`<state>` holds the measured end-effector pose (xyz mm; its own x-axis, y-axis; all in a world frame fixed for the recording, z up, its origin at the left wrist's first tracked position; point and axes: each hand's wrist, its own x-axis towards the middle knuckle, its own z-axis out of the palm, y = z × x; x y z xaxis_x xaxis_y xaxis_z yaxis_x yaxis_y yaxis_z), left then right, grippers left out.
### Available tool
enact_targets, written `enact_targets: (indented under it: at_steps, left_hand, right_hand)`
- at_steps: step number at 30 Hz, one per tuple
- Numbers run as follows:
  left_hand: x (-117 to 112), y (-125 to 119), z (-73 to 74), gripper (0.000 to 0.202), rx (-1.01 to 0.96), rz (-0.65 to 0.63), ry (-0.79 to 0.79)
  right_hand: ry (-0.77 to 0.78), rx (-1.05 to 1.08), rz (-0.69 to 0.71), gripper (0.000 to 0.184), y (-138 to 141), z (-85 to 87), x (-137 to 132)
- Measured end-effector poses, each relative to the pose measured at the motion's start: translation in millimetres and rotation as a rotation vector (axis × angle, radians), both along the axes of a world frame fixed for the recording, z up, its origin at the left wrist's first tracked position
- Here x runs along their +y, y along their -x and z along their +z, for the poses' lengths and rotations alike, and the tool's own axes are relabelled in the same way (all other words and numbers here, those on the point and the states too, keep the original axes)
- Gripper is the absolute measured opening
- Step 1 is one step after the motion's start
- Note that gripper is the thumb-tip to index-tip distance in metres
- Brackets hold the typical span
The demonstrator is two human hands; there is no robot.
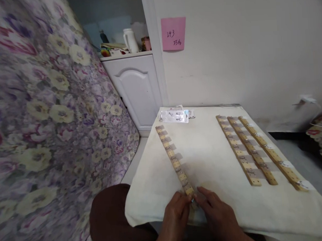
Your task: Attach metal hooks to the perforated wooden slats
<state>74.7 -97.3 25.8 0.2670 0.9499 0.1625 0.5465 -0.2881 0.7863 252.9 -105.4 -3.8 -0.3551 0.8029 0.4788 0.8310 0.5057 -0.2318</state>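
Note:
A narrow wooden strip (176, 163) with small holes lies lengthwise before me, carrying a row of small metal pieces on clear tags. At its near end, my left hand (174, 214) has its thumb and forefinger pinched at a tiny shiny piece (192, 200). Close against the other side, my right hand (221, 213) is bent, its fingertips at the same end and its forefinger slightly raised. Whatever sits between the right fingers is too small and hidden to name.
Three more such wooden strips (238, 154) lie on the right of the cloth-covered table (205, 143). Clear plastic packs (174, 116) rest at its far left corner. Beyond stand a white cabinet (137, 89) and a wall with a pink note (173, 33). A floral curtain (54, 104) hangs at left.

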Motion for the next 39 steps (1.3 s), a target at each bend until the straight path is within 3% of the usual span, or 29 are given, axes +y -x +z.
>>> enact_targets:
  at_steps: [4,9,13,19,24,32,39]
  left_hand:
    - [3,5,-3.0,0.023,-0.014,0.001,-0.049]
    - [6,9,0.8,0.022,-0.101,-0.038,0.003]
    - [8,11,0.2,0.021,-0.175,0.0,0.024]
    - [10,15,-2.1,0.031,-0.248,0.13,0.193]
    - [11,19,-5.4,0.038,-0.393,0.153,0.293]
    - [21,30,-30.1,0.055,-0.655,0.22,0.368]
    - [23,25,-27.3,0.06,-0.821,0.311,0.475]
  right_hand:
    - [0.011,0.032,-0.024,0.052,3,-0.5,-2]
    - [0.078,0.212,-0.037,0.055,1,0.1,-8]
    - [0.011,0.365,-0.113,0.047,-1,-3.3,-14]
    - [0.021,0.349,-0.273,0.076,6,-10.2,-19]
    - [0.065,0.359,-0.309,0.089,22,-15.5,-14]
    - [0.072,0.346,-0.309,0.092,28,-26.1,-6]
    - [0.059,0.357,-0.313,0.086,34,-28.2,-4]
